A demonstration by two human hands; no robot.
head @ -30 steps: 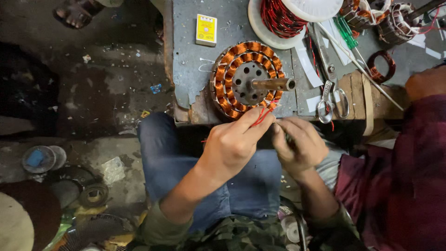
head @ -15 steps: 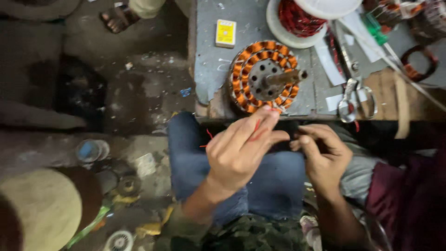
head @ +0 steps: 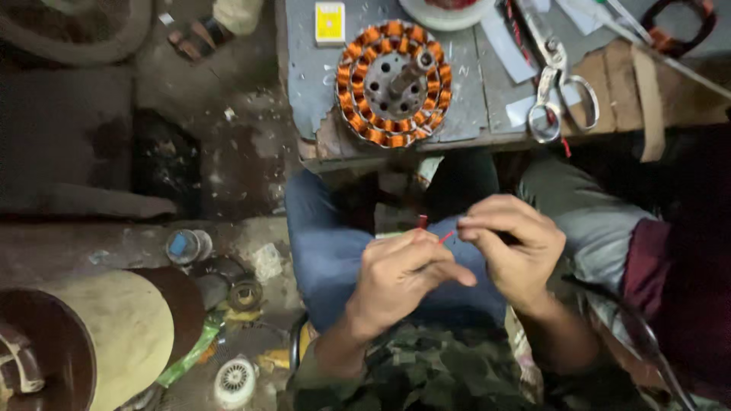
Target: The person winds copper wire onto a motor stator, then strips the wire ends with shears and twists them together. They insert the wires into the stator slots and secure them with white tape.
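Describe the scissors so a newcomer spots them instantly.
Start at the grey worktable at the top of the view, with the round copper-wound stator at its front edge. The scissors lie just right of it on white paper scraps: the only all-metal tool with two loop handles.

The grey counter [head: 312, 84] carries a copper-wound stator [head: 393, 82] near its front edge. A yellow box [head: 330, 23] lies to its left, and scissors [head: 560, 91] and paper strips [head: 501, 53] lie to its right.
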